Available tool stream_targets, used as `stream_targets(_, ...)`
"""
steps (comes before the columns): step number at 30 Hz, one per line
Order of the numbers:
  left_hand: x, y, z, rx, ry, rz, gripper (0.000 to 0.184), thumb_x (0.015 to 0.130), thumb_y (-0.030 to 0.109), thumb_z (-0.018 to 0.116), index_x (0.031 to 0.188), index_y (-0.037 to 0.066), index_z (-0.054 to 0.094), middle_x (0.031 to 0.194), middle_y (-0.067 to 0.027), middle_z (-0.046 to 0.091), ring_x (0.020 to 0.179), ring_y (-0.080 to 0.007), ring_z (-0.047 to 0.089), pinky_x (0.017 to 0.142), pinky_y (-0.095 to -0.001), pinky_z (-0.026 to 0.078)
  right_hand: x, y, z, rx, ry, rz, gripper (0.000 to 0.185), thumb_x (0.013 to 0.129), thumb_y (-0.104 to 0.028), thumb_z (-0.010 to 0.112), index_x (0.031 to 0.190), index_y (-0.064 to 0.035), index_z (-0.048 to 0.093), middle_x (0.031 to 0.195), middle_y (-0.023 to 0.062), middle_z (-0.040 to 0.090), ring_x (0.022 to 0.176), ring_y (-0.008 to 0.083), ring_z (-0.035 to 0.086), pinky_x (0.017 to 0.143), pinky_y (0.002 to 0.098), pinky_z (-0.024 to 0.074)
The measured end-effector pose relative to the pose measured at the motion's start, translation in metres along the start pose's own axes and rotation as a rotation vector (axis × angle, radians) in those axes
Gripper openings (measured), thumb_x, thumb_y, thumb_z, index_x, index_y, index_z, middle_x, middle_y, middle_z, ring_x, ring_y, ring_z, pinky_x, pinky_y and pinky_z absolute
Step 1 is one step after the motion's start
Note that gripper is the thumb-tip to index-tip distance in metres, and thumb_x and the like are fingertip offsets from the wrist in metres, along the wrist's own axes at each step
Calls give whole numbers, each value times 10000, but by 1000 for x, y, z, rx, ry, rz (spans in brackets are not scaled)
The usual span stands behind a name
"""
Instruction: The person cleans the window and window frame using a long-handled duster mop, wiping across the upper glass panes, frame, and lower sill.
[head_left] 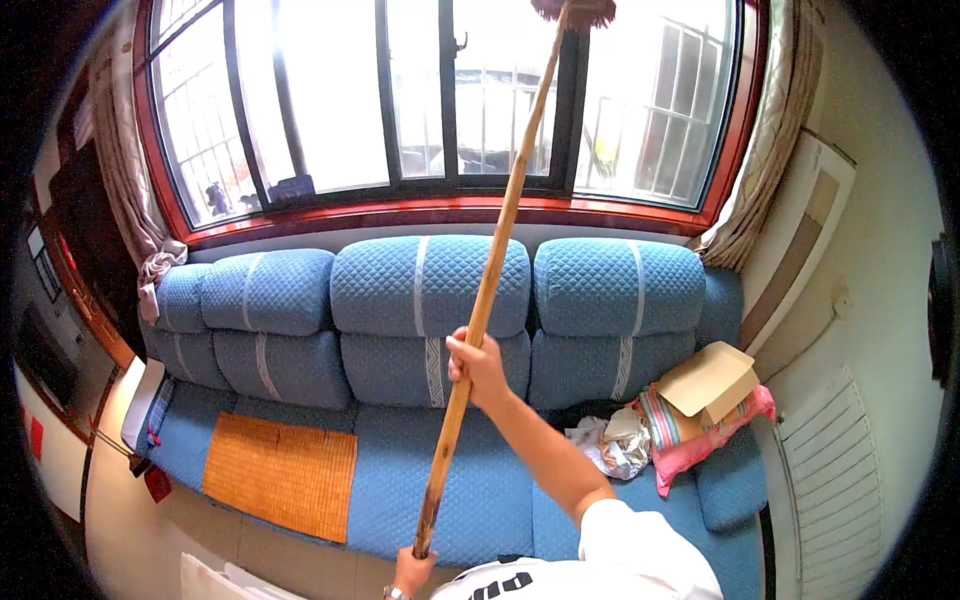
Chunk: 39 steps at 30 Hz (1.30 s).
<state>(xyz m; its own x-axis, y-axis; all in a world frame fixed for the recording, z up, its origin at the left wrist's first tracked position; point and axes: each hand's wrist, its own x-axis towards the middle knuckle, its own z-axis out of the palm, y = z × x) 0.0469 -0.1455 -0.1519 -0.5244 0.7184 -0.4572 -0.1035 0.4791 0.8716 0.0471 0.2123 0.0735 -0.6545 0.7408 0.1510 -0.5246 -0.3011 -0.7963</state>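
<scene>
A long-handled duster rises at a slant across the view, its wooden pole darkened near the bottom end. The dark red fringed head is up in front of the window's top and partly cut off by the frame edge. Wrapped round the pole at mid-length is my right hand, with the arm stretched forward. Near my body, my left hand grips the pole's lower end, a watch on its wrist. Behind the pole stands a blue quilted sofa.
A red-framed window with dark sashes spans the wall behind the sofa, between curtains. On the seat lie an orange bamboo mat, a cardboard box, a pink-edged pillow and crumpled cloth or plastic. A radiator is at right.
</scene>
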Motion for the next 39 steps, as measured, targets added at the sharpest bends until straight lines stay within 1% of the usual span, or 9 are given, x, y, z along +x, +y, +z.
stream_targets(3, -12, -64, 5, 275, 309, 180, 201, 723, 142, 690, 700, -1, 550, 537, -39, 518, 494, -162, 548, 486, -350, 448, -17, 33, -16, 188, -56, 194, 105, 849, -97, 582, 828, -77, 481, 548, -15, 394, 384, 95, 416, 377, 253, 371)
stream_targets(5, -36, -75, 19, 317, 703, 426, 284, 776, 319, 652, 723, 45, 597, 536, -136, 546, 445, -253, 479, 447, -418, 379, -29, 46, -16, 236, -62, 294, 112, 861, -108, 576, 820, -85, 474, 541, -22, 372, 381, 89, 398, 378, 255, 363)
stream_targets(8, -61, -33, 22, 436, 688, 420, 245, 768, 298, 674, 759, 63, 605, 572, -138, 571, 471, -312, 498, 465, -418, 409, -43, 40, -2, 130, 69, 275, 140, 869, -120, 570, 796, -94, 453, 539, -28, 364, 380, 84, 387, 382, 256, 363)
stream_targets(12, -35, -36, 31, 565, 816, 395, 207, 769, 252, 673, 760, 56, 609, 582, -110, 585, 472, -254, 512, 475, -393, 421, -32, 12, 17, 23, 133, 188, 153, 862, -129, 581, 816, -97, 439, 536, -23, 369, 371, 88, 382, 364, 262, 363)
stream_targets(14, -16, -13, 25, 422, 606, 316, 206, 721, 138, 677, 725, -18, 542, 554, -90, 512, 522, -180, 538, 529, -365, 453, -13, -7, 23, -65, 156, 66, 159, 855, -120, 590, 858, -84, 435, 539, -13, 384, 368, 93, 389, 339, 264, 370)
stream_targets(17, 2, 49, 20, 386, 497, 469, 164, 722, 116, 631, 688, 3, 518, 539, -177, 499, 468, -317, 476, 487, -391, 427, 24, -54, 27, -234, 45, -164, 139, 840, -72, 564, 855, -58, 427, 573, 7, 433, 374, 108, 440, 339, 263, 386)
stream_targets(24, 12, 164, 31, 166, 19, 462, 192, 750, 111, 635, 671, 18, 487, 525, -7, 414, 483, -96, 396, 444, -317, 343, 90, -161, 45, -345, 50, -397, 100, 797, -49, 564, 795, -19, 469, 547, 25, 460, 365, 129, 472, 331, 272, 393)
stream_targets(31, -13, 177, 32, 3, -116, 179, 149, 786, 90, 639, 834, 0, 530, 575, 48, 449, 487, -40, 407, 413, -243, 332, 83, -156, 32, -378, 89, -392, 87, 814, -50, 567, 790, -24, 488, 544, 25, 462, 380, 110, 465, 340, 248, 383)
stream_targets(39, -24, 103, 0, 30, -168, 154, 155, 782, 81, 642, 838, 13, 515, 575, 33, 465, 469, -53, 428, 396, -252, 342, 38, -86, 21, -360, 167, -300, 119, 803, -44, 580, 838, -11, 472, 554, 27, 468, 358, 122, 472, 329, 254, 384)
